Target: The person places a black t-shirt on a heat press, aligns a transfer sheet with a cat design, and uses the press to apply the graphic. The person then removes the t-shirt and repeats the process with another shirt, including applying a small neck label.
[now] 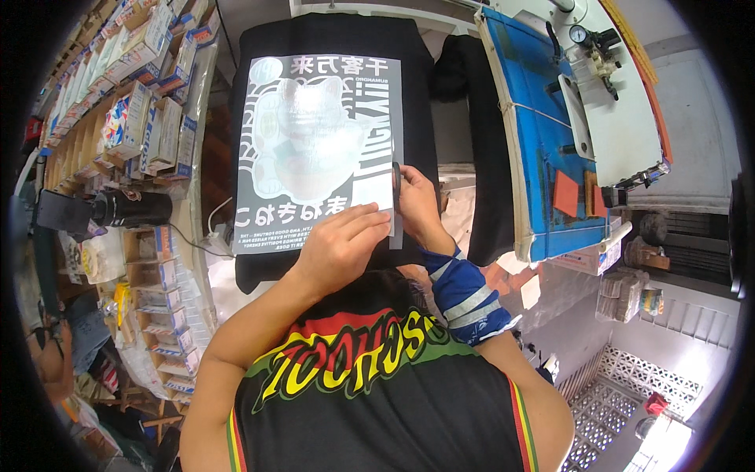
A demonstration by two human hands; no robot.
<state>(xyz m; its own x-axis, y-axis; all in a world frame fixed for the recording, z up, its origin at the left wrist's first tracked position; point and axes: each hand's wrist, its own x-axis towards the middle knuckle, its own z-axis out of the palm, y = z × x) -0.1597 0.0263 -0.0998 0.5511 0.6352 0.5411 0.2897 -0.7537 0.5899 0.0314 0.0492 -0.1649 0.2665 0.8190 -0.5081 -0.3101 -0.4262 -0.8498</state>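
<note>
A printed transfer sheet [303, 141] with a pale cat figure and lettering lies on a black garment [338, 35] spread over a platen. My left hand [344, 242] rests with fingers stretched over a white paper piece [372, 191] at the sheet's lower right. Just right of it, my right hand [417, 200], in a blue sleeve with reflective bands, has its fingers closed on a thin dark object [396, 177] along the sheet's right edge; what this is, I cannot make out.
Stacked boxes [130, 122] fill the left, beside a black cylindrical device [134, 208]. A blue board [535, 138] with orange pads borders the right, with a pressure gauge [578, 35] beyond. Another person's arm [59, 346] shows at the lower left.
</note>
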